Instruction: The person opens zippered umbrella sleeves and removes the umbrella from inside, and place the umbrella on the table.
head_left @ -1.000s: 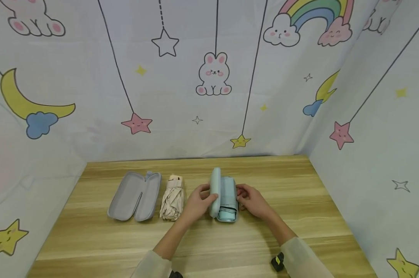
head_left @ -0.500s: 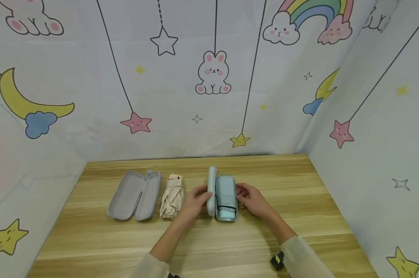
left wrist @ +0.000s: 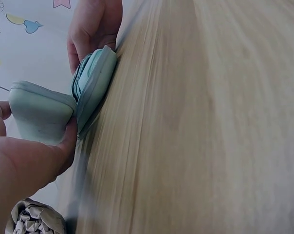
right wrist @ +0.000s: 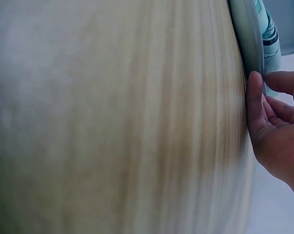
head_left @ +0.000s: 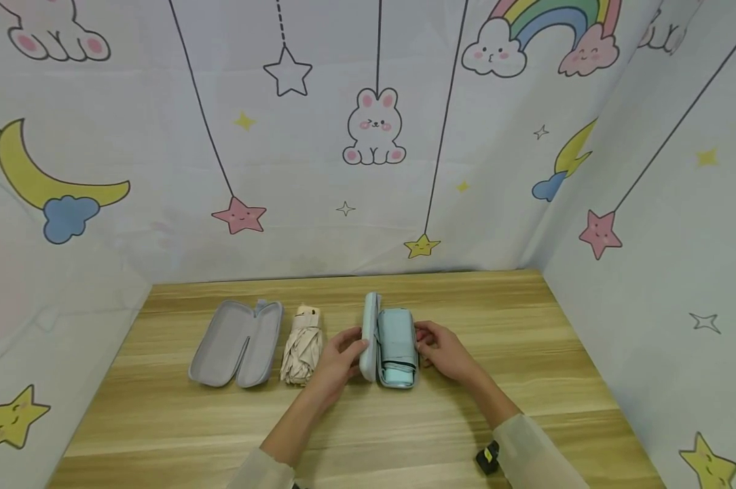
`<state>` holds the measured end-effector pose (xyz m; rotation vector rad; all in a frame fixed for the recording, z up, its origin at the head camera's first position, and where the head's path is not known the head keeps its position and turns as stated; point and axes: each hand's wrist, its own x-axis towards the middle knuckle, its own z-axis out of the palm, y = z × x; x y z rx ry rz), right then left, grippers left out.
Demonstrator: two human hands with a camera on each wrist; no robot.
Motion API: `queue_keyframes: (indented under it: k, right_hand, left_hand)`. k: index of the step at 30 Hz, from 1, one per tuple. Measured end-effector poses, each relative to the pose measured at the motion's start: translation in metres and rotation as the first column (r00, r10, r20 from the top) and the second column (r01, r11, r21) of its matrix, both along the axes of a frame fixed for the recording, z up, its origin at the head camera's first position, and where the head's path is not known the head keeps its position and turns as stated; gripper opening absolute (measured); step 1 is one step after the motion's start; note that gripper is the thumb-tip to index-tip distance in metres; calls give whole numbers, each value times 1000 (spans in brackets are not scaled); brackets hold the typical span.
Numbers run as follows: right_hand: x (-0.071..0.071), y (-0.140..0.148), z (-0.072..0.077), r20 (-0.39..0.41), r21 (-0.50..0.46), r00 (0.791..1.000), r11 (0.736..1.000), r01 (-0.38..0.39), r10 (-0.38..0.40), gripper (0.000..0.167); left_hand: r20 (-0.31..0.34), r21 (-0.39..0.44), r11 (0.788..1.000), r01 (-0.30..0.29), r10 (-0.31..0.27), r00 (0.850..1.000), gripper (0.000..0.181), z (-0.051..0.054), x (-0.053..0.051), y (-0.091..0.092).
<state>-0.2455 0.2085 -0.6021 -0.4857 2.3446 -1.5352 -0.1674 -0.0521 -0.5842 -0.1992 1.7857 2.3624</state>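
Note:
A light blue umbrella case (head_left: pixel 370 339) stands open in the head view, its lid upright at the left. In its right half lies a folded light blue compact umbrella (head_left: pixel 397 333) with a dark strap near the front end. My left hand (head_left: pixel 337 360) grips the lid, thumb on the near side and fingers behind, as the left wrist view shows around the lid (left wrist: pixel 42 112). At the base's right rim, my right hand (head_left: pixel 446 353) pinches the edge between thumb and finger; the right wrist view shows this hand (right wrist: pixel 281 141) close up.
Left of my left hand lies a folded beige umbrella (head_left: pixel 303 350). Farther left, an open grey case (head_left: pixel 221 346) lies on the wooden table (head_left: pixel 496 305). Printed cloth walls (head_left: pixel 307 238) border the back and sides. A small black object (head_left: pixel 487 458) sits by the right sleeve.
My left hand has swung the case lid to the left, away from the base, so more of the light blue umbrella shows. My right hand has stayed at the right rim.

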Motion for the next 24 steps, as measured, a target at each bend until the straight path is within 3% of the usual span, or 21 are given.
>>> queue_keyframes:
  k: [8, 11, 13, 17, 21, 24]
  right_hand:
    - [-2, 1, -2, 1, -11, 1000, 1000, -5, 5, 44]
    - [-2, 2, -2, -5, -15, 1000, 1000, -9, 9, 44]
    - [-1, 1, -2, -4, -15, 1000, 1000, -8, 8, 43]
    - [-1, 0, -2, -1, -16, 1000, 1000, -5, 5, 44]
    - [0, 0, -2, -3, -36, 1000, 999, -5, 4, 45]
    - [0, 0, -2, -12, -43, 1000, 999, -7, 6, 45]
  left_hand:
    - [-58, -48, 999, -7, 5, 998, 66, -3, -1, 0]
    - [-110, -124, 992, -5, -9, 994, 68, -1, 1, 0]
    - [-164, -211, 978, -2, -34, 986, 65, 1, 2, 0]
    - [-269, -381, 924, -10, -100, 958, 60, 6, 6, 1]
    - [-317, -452, 892, -20, -140, 938, 58, 8, 7, 2]
    - [-309, -488, 872, -26, -145, 940, 57, 11, 8, 3]
